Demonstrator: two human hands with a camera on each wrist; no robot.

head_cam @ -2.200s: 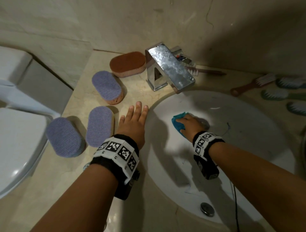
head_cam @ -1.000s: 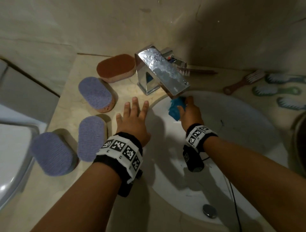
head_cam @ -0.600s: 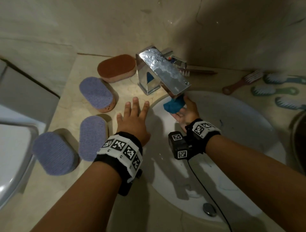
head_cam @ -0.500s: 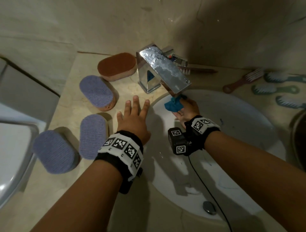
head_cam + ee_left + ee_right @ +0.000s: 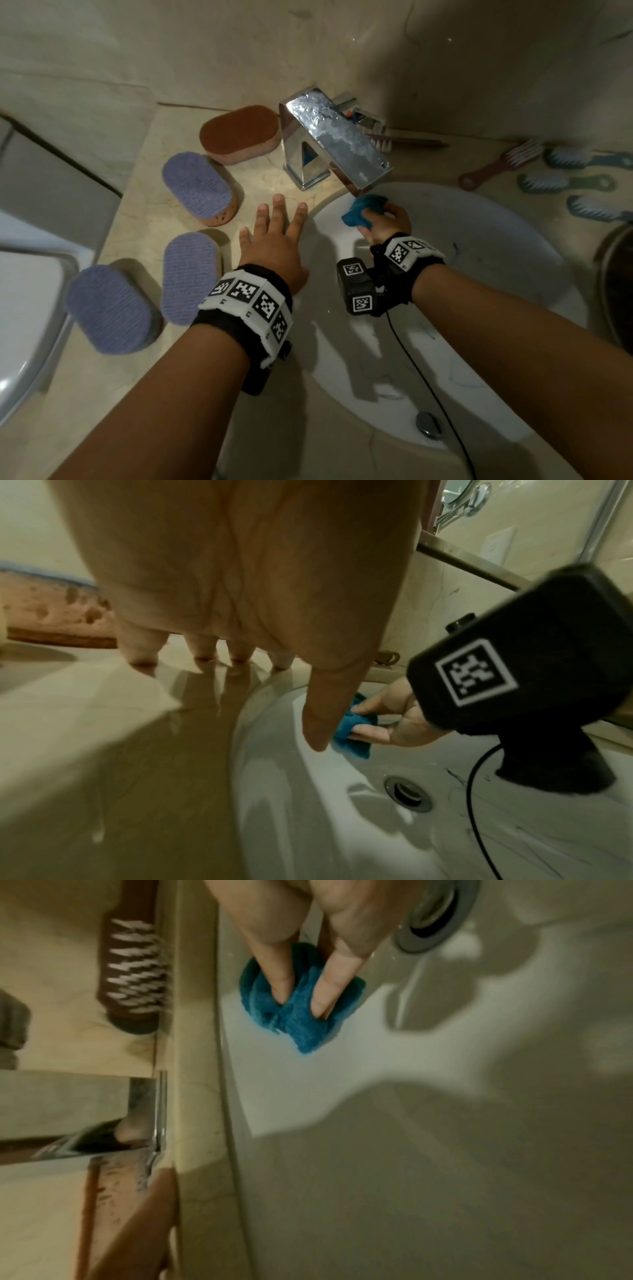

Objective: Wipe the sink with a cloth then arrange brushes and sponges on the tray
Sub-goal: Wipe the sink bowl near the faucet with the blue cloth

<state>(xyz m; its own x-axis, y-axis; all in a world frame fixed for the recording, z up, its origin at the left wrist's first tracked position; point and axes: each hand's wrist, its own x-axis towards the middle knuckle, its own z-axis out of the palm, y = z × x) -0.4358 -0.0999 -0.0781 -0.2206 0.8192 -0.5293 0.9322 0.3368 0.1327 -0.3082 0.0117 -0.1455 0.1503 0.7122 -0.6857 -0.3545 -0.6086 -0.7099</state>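
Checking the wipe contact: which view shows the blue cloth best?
Right wrist: the blue cloth fills the centre, fingers pressing it on the sink wall. Head shows it small beneath the faucet; left wrist shows it partly hidden behind the left thumb.

- chrome faucet (image 5: 329, 144): a square block body with a flat spout slanting down, its tip right over the grip; the top face looks blotchy and wet.
- beige marble countertop (image 5: 147, 212): glossy, spreading to the left of the grip and on behind the faucet.
- stone wall (image 5: 205, 51): pale beige, rising beyond the grip behind the faucet, with a faint crack line.
- white toilet (image 5: 24, 308): far to the left of the grip, well apart, only partly in frame.
- round chrome fitting (image 5: 466, 496): mounted high on the wall above the grip (mirror or holder, cannot tell).
- white wall plate (image 5: 496, 545): just below that fitting.
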